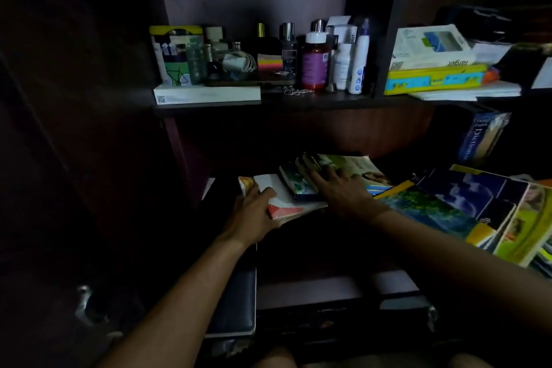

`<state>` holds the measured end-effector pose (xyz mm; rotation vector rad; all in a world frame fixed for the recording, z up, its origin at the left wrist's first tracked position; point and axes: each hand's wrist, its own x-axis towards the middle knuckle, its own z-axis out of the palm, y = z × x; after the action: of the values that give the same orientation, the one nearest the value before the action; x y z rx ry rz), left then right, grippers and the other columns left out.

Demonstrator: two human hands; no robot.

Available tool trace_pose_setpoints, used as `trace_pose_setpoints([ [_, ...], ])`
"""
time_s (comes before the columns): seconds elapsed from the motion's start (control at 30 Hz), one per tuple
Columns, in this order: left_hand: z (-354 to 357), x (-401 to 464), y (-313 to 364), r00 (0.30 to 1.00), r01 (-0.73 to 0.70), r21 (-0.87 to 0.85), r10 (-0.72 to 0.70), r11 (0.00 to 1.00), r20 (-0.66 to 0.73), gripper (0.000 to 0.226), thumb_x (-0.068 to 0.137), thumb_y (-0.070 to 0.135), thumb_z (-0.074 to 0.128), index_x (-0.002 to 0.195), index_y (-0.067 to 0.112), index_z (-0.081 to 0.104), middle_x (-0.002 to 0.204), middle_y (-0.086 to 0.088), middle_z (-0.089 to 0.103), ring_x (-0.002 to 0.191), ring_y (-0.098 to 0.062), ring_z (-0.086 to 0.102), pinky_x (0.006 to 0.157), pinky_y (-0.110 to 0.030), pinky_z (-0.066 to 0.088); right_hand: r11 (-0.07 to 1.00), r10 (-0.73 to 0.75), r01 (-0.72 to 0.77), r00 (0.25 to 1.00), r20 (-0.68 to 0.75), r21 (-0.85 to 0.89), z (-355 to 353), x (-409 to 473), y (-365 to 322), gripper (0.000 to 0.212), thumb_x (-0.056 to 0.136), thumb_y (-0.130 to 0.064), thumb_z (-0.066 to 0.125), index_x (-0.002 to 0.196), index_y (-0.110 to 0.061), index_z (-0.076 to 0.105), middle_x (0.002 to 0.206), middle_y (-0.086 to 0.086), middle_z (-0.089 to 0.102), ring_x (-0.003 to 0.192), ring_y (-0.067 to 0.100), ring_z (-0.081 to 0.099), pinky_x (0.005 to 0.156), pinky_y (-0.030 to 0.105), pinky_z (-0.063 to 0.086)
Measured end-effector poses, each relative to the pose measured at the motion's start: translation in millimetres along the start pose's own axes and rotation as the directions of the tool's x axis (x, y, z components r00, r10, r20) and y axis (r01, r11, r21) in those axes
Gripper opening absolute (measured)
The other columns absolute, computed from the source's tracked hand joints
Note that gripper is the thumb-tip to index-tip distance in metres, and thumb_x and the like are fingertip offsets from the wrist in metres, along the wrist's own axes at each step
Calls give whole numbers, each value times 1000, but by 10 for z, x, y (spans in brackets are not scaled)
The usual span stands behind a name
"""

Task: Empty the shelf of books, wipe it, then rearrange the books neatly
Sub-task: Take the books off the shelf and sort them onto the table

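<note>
On the dark lower shelf [298, 134] lies a slanted stack of books. My left hand [254, 209] grips the left edge of a white and red book [283, 203] at the bottom of the stack, thumb on its cover. My right hand [343, 188] rests flat with spread fingers on a green-covered book [352, 164] and the small books [298, 182] beside it. More colourful books [448, 203] fan out to the right, overlapping one another.
The upper shelf [298, 98] holds bottles [313, 66], a tin [176, 54] and a white box [206, 95]. Stacked books and a yellow case [436, 78] sit at the upper right. A blue dictionary [478, 137] stands at the right. A dark cushioned thing [236, 302] lies below.
</note>
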<state>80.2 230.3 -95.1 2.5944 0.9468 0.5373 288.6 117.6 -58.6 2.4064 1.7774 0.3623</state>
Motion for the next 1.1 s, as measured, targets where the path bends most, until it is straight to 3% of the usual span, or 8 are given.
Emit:
trace_pose_setpoints([
  [0.2,-91,181,-35,991,35,-11,-34,999,132,98,59,37,94,139,35,38,144,-2,38,123,-30,48,96,-42,50,992,-99,96,995,-30,-75,22,92,137,110,82,-53,71,159,-28,-4,146,18,39,115,41,55,78,42,48],
  [0.37,-37,158,-64,999,-46,41,45,998,27,87,72,29,84,145,31,38,146,-2,38,125,-29,49,99,-37,47,992,-109,108,994,-19,-70,12,149,234,102,85,-57,66,159,-27,4,149,17,38,115,40,57,77,41,48],
  [0.47,-17,199,6,994,-43,121,55,992,-91,74,74,24,81,138,24,44,146,-4,40,123,-32,49,99,-40,48,994,-98,96,994,-47,-48,2,167,292,99,85,-60,64,159,-29,8,145,14,45,115,38,59,74,39,45],
  [0.57,-16,311,79,962,-58,-104,27,993,-272,52,71,5,84,116,10,60,134,-9,53,122,-29,53,96,-29,44,995,-93,91,993,-71,-38,-25,181,330,95,86,-61,62,159,-29,11,143,13,49,116,37,59,73,37,43],
  [0.67,-4,385,121,957,-44,-260,-35,965,-289,48,67,-4,84,108,10,64,129,-6,55,121,-25,55,96,-17,36,996,-91,90,993,-69,-20,-9,219,350,93,86,-62,60,159,-29,12,143,12,50,115,38,59,79,41,49],
  [0.8,34,395,179,962,-64,-153,20,986,-274,56,74,-13,70,120,17,63,151,-6,41,136,-23,39,112,-30,36,994,-109,108,991,-79,-14,12,254,425,100,86,-61,61,160,-29,1,146,12,47,117,39,58,84,43,50],
  [0.9,-62,397,282,940,-69,-91,35,993,-339,57,75,-20,59,118,14,69,134,-9,59,123,-31,52,106,-39,45,988,-156,154,985,-69,-24,-39,256,501,100,87,-58,62,160,-29,-1,153,11,41,125,39,54,93,45,50],
  [1.1,-428,208,500,889,-119,-51,83,992,-451,50,74,-21,61,112,9,76,123,-8,68,116,-27,61,106,-28,45,960,-278,275,951,-138,-44,-300,128,548,91,91,-56,60,160,-27,9,156,6,40,128,34,53,87,40,51],
])
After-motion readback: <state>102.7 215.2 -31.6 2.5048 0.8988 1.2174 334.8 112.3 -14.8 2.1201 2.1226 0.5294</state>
